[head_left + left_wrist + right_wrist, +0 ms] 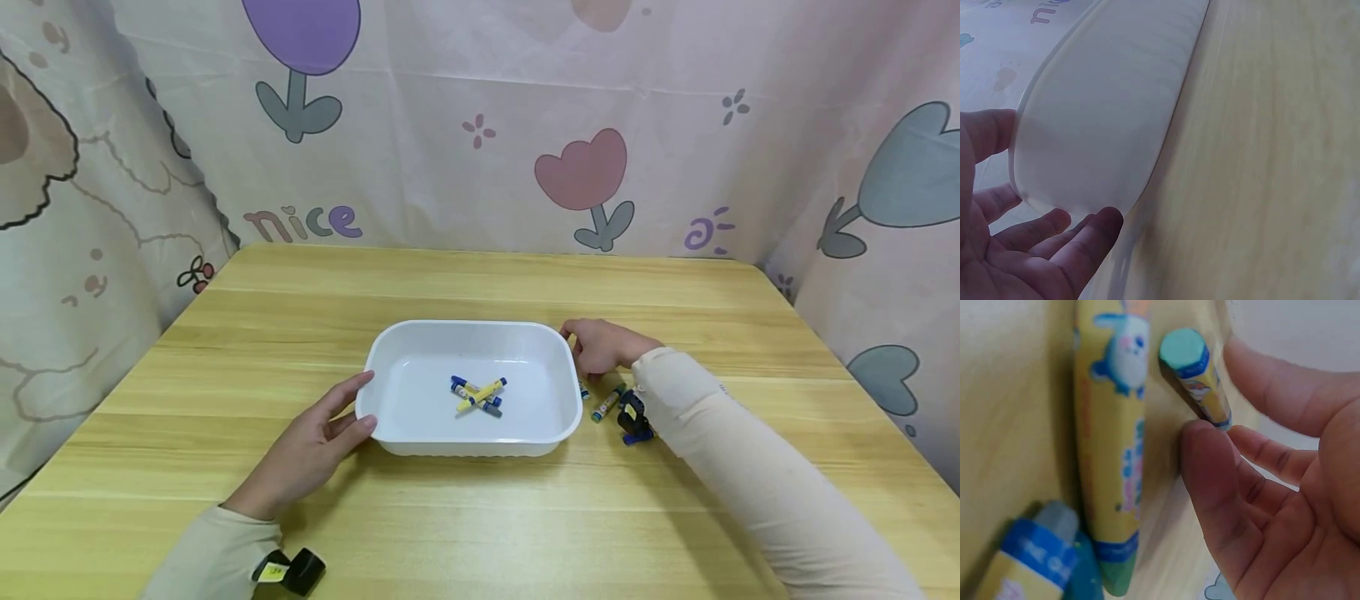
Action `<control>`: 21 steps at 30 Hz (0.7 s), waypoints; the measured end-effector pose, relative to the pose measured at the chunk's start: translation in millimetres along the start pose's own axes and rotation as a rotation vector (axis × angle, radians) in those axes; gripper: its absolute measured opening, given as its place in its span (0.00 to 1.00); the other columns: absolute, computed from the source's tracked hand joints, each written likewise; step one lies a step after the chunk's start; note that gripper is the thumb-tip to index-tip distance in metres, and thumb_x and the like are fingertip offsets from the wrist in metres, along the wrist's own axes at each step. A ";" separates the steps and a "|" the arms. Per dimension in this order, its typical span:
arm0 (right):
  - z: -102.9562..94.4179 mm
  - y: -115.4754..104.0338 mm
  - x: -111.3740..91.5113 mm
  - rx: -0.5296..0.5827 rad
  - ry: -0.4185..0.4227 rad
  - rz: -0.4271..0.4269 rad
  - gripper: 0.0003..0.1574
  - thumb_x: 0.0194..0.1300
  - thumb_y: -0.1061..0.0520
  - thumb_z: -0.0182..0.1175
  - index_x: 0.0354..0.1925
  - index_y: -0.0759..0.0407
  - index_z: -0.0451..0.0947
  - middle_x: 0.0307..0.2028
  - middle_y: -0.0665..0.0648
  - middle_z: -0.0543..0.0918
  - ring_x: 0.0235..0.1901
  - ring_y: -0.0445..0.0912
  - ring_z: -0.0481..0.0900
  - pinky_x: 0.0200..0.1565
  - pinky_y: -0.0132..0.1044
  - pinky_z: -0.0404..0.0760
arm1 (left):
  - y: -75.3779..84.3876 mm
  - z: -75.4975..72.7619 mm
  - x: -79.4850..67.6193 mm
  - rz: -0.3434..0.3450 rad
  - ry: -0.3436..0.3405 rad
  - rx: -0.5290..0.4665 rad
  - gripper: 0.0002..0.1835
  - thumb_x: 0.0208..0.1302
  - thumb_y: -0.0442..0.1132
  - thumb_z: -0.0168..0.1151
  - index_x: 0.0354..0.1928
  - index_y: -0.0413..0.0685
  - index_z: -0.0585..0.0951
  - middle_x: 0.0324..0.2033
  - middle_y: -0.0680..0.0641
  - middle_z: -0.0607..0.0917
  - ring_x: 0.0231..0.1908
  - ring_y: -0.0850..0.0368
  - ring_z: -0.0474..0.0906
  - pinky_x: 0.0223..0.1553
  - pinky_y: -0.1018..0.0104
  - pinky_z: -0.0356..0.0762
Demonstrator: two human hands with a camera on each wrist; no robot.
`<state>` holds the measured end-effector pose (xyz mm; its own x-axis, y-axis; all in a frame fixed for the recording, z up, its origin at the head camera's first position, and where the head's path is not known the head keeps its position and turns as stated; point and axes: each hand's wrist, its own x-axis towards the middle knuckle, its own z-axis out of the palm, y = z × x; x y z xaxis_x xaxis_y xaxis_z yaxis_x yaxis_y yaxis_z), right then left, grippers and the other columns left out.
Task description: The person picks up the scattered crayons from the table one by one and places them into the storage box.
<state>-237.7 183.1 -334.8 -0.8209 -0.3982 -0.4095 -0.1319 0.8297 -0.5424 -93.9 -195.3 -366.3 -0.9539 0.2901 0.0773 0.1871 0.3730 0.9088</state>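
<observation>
A white rectangular basin (468,446) stands on the table. Three paper-wrapped crayons lie crossed inside: a yellow crayon (482,395) on top of a blue crayon (459,381) and a grey crayon (491,409). My left hand (311,450) touches the basin's left end, thumb at the near corner and fingers spread along the wall. On the basin's right side, my right hand (602,346) reaches down to a mint-green crayon (1200,381) on the table. Its thumb and fingers stand on either side of that crayon, fingertips close to its far end.
Beside the right hand lies a green crayon (1113,425), with a grey crayon (1029,562) near it. A blue-ended crayon (637,437) shows partly under the right wrist camera (633,412). A printed curtain (450,167) hangs behind the wooden table (465,533).
</observation>
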 end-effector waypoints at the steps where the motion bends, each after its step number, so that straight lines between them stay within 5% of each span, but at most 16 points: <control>1: 0.3 -0.2 0.2 -0.005 0.002 0.003 0.33 0.52 0.76 0.57 0.58 0.64 0.66 0.27 0.59 0.78 0.22 0.47 0.75 0.25 0.35 0.76 | -0.2 0.0 0.1 0.000 0.000 -0.001 0.31 0.74 0.41 0.54 0.74 0.44 0.58 0.71 0.32 0.57 0.60 0.39 0.71 0.52 0.70 0.74; 21: -21.8 -2.3 -3.2 0.030 0.049 -0.050 0.25 0.59 0.67 0.60 0.55 0.68 0.68 0.35 0.62 0.75 0.24 0.47 0.78 0.31 0.40 0.84 | -0.4 -0.7 0.6 -0.014 0.005 0.022 0.31 0.74 0.43 0.54 0.74 0.46 0.58 0.71 0.32 0.57 0.61 0.39 0.70 0.54 0.60 0.76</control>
<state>-246.9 191.0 -316.3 -0.8399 -0.4188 -0.3453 -0.1572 0.7966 -0.5838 -94.7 -195.9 -366.4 -0.9577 0.2799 0.0667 0.1784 0.3960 0.9008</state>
